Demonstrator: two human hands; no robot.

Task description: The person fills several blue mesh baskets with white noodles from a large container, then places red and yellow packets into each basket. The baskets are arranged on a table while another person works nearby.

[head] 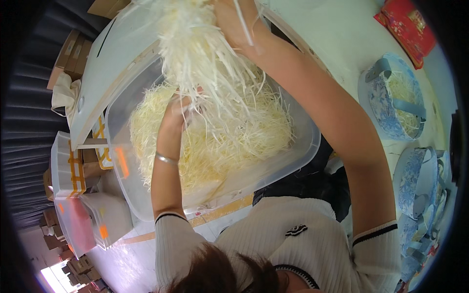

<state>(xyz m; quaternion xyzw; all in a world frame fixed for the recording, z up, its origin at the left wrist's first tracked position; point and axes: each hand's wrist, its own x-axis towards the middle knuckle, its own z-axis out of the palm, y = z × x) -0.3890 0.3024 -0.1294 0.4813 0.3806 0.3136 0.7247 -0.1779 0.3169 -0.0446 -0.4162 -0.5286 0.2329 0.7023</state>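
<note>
A large translucent plastic bin (122, 190) holds a heap of pale yellow shredded paper (227, 150). My left hand (184, 105), on the arm with a silver bracelet (166, 158), is in among the strands at the heap's left part; they partly hide its fingers, and its grip cannot be made out. At the top edge of the view, my right hand (234, 23) is raised above the bin and grips a thick bunch of shredded paper (194, 40), whose strands hang down over my left hand. Some strands near the right hand are blurred.
At right on the white table (329, 22) stand a blue-patterned basket (381, 106) with shredded paper inside, more such baskets (410, 183) and a red packet (406, 29). Lidded plastic bins (106, 216) stand on the floor at left. Cardboard boxes (73, 55) and a cloth bag (66, 93) lie beyond the table's left side.
</note>
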